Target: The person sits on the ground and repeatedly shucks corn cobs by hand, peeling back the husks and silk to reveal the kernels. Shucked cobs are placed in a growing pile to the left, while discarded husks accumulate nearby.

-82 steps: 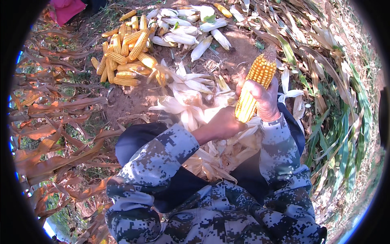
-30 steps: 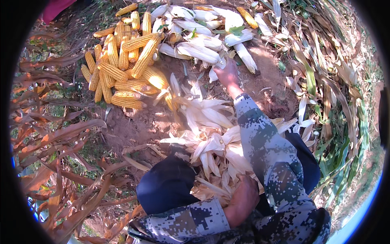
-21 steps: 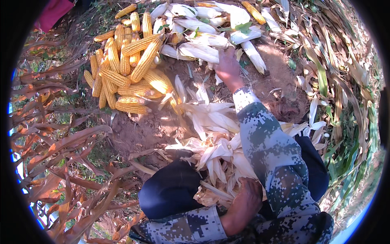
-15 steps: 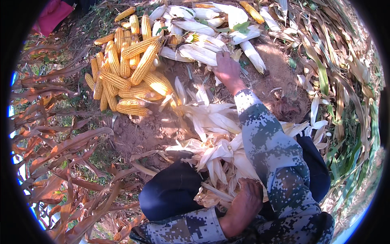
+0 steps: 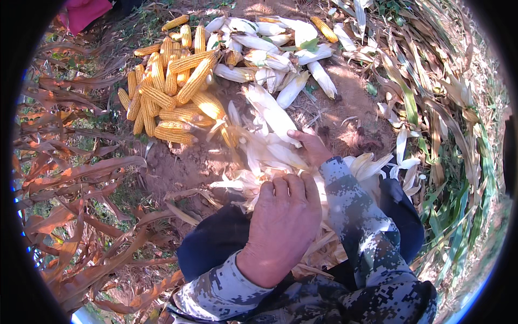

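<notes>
My right hand (image 5: 311, 147) grips one end of a corn ear in its pale husk (image 5: 271, 112), thumb along its side. The ear slants away to the far left, over loose husks. Closer to me, my left hand (image 5: 286, 216) shows its back above the stripped husks (image 5: 251, 181); its fingers reach forward, slightly apart, with the tips partly hidden and nothing seen in them. Beyond, to the left, lies a heap of bare yellow corn cobs (image 5: 162, 86). Several unhusked ears (image 5: 259, 43) are piled at the far middle.
Dry brown corn leaves (image 5: 81, 178) stand along the left. Cut stalks and leaves (image 5: 448, 102) line the right side. My dark-trousered knees (image 5: 213, 243) flank the husks. Bare soil (image 5: 178, 173) shows between. A pink cloth (image 5: 86, 13) is at the far left corner.
My right hand has drawn back toward me from the far pile, now with a husked ear in it. My left hand has risen and moved forward from my lap.
</notes>
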{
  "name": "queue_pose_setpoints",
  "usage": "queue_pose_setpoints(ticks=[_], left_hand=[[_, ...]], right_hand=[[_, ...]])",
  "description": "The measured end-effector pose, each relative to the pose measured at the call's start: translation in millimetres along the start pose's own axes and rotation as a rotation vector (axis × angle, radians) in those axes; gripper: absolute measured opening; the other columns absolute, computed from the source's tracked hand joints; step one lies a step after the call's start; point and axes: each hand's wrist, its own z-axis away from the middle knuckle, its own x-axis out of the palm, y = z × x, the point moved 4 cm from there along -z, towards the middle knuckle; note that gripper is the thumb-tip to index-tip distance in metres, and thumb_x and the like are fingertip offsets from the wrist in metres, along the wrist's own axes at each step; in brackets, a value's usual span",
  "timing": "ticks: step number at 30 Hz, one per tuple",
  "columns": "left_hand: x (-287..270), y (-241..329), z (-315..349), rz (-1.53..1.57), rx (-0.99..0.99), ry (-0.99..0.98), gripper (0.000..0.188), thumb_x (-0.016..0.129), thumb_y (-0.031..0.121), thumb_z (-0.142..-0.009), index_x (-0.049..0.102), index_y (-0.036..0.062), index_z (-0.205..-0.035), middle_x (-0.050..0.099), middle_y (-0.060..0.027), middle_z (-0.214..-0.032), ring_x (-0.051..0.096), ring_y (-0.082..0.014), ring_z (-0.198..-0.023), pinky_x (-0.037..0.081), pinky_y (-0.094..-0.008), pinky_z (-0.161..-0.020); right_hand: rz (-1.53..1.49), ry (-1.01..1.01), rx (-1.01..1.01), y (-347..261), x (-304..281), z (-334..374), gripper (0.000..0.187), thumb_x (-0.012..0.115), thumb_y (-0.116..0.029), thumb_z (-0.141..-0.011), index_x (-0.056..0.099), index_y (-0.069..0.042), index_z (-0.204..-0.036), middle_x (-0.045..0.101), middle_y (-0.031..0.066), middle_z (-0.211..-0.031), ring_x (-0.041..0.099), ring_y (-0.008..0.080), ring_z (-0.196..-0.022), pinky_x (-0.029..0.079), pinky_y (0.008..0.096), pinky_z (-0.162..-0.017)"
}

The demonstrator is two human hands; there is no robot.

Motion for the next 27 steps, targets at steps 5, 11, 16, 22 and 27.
queue_pose_setpoints(ticks=[5,11,16,22,27], left_hand=[[-11,-26,21,0.191,-0.284,0.116,0.072,0.076,0.037,-0.089,0.055,-0.0134,-0.135,0.069,-0.0268,-0.109,0.072,-0.0395,-0.100,0.057,-0.0475,-0.084],[-20,-38,28,0.643,-0.524,0.353,0.081,0.083,0.043,-0.088,0.051,-0.0130,-0.137,0.071,-0.0276,-0.116,0.073,-0.0354,-0.104,0.059,-0.0437,-0.086],[-22,-9,15,1.273,-0.245,0.673,0.068,0.086,0.031,-0.088,0.053,-0.0071,-0.133,0.073,-0.0171,-0.110,0.072,-0.0218,-0.098,0.059,-0.0372,-0.084],[-18,30,7,0.870,-0.167,0.631,0.069,0.086,0.032,-0.085,0.055,-0.0054,-0.134,0.075,-0.0196,-0.110,0.074,-0.0258,-0.098,0.058,-0.0396,-0.087],[-9,62,1,0.598,-0.063,0.561,0.073,0.085,0.028,-0.081,0.054,-0.0047,-0.139,0.072,-0.0220,-0.090,0.073,-0.0404,-0.084,0.058,-0.0480,-0.076]], right_hand=[[-0.146,-0.275,-0.088,12,20,74,0.066,0.091,-0.026,-0.084,0.060,0.002,-0.135,0.069,0.0071,-0.109,0.067,0.0171,-0.087,0.059,0.0328,-0.070],[0.049,-0.567,-0.161,-18,51,170,0.084,0.095,-0.027,-0.077,0.056,0.003,-0.144,0.067,0.0133,-0.128,0.069,0.0245,-0.110,0.063,0.0404,-0.091],[0.453,-0.574,-0.311,-72,75,243,0.078,0.091,-0.024,-0.082,0.055,0.003,-0.147,0.068,0.0134,-0.134,0.068,0.0214,-0.116,0.059,0.0364,-0.096],[0.359,-0.475,-0.511,-142,56,304,0.079,0.081,-0.044,-0.093,0.052,0.003,-0.149,0.064,0.0145,-0.142,0.062,0.0249,-0.130,0.047,0.0412,-0.113],[0.344,-0.328,-0.743,-151,41,304,0.077,0.073,-0.057,-0.096,0.060,0.003,-0.143,0.067,0.0066,-0.131,0.060,0.0146,-0.120,0.048,0.0325,-0.106]])
